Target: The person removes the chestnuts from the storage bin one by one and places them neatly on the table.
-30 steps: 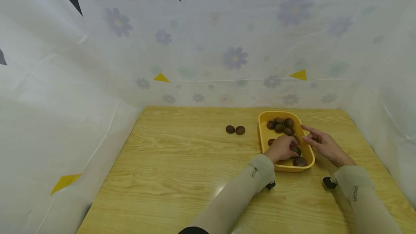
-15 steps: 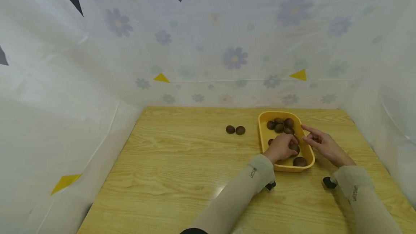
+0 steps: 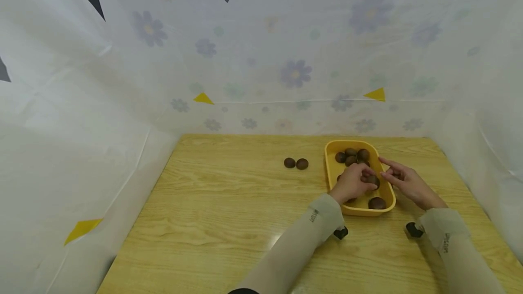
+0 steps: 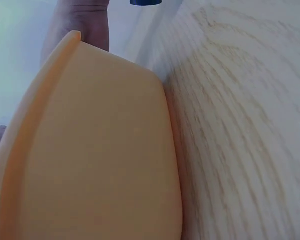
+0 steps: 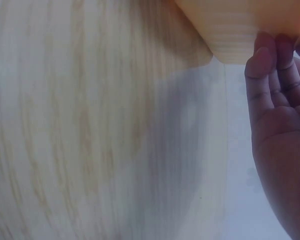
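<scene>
In the head view, a yellow plastic tray [image 3: 366, 212] holds several dark brown round fruits, some of them in a cluster [image 3: 350, 152] at its far end. My left hand [image 3: 352, 182] reaches over the tray's near left side and grips one brown round fruit [image 3: 373, 181] between thumb and fingers. Another fruit [image 3: 377, 203] lies near the tray's front right corner. My right hand [image 3: 408, 185] is at the tray's right side, fingertips touching the rim. The right wrist view shows those fingers [image 5: 262, 62] against the tray's outer wall [image 5: 230, 30]. My left hand hides part of the tray.
Two more brown fruits [image 3: 296, 163] sit side by side on the wooden table [image 3: 229, 203], left of the tray. White flowered sheeting [image 3: 261, 58] surrounds the table at the back and sides. In the left wrist view, the tray's wall [image 4: 105, 140] fills much of the picture.
My left hand has shifted slightly toward the far end of the tray, and the fruit at its fingertips has moved the same way. My right hand has stayed at the rim.
</scene>
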Demonstrator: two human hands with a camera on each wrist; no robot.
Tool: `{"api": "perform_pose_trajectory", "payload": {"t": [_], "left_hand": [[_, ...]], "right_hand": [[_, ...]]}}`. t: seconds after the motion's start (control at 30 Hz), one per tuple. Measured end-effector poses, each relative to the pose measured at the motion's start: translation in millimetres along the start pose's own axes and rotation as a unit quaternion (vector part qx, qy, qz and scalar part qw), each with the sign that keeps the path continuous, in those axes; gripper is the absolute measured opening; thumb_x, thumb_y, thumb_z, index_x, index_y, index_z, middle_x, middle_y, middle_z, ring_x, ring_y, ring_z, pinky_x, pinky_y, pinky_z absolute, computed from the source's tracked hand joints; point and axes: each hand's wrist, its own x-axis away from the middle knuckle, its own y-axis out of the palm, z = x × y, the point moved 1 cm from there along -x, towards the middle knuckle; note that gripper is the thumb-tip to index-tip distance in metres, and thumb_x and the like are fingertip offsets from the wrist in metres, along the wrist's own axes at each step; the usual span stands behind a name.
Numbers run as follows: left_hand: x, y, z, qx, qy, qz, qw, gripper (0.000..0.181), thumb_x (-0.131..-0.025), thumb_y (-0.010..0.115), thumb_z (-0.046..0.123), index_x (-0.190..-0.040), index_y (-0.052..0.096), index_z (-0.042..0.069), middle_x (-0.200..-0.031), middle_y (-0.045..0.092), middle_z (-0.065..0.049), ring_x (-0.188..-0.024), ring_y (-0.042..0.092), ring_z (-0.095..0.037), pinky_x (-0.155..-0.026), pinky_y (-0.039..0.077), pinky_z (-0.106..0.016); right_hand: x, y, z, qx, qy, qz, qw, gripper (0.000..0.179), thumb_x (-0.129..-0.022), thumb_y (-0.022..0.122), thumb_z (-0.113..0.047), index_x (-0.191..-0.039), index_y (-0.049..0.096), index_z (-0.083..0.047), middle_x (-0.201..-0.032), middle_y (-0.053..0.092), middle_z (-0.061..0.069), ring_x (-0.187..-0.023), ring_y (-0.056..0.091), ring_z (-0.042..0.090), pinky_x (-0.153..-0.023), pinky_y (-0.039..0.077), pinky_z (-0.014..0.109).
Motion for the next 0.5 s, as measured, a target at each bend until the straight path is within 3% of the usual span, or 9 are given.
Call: {"api": "perform_pose_trajectory", "payload": {"t": [0.27, 0.5], "left_hand": [[3.8, -6.3, -1.1, 0.046, -0.012, 0.014, 0.9988, 0.028, -0.093, 0.080, 0.022, -0.120, 0.071, 0.020, -0.115, 0.064, 0.009, -0.097, 0.062, -0.001, -0.080, 0.052, -0.014], [7.5, -13.4, 2.6, 0.076, 0.009, 0.011, 0.9970, 0.029, -0.095, 0.078, 0.022, -0.122, 0.070, 0.019, -0.116, 0.066, 0.009, -0.099, 0.064, 0.000, -0.081, 0.053, -0.013]], "right_hand": [[-4.6, 1.1, -1.1, 0.012, -0.003, -0.002, 0.9999, 0.060, -0.111, 0.051, -0.023, -0.163, 0.029, -0.003, -0.101, 0.062, 0.011, -0.074, 0.053, 0.023, -0.058, 0.043, 0.036], [-2.1, -1.2, -2.8, 0.025, -0.002, 0.002, 0.9997, 0.059, -0.111, 0.052, -0.025, -0.162, 0.031, -0.004, -0.099, 0.063, 0.008, -0.073, 0.054, 0.020, -0.059, 0.043, 0.034]]}}
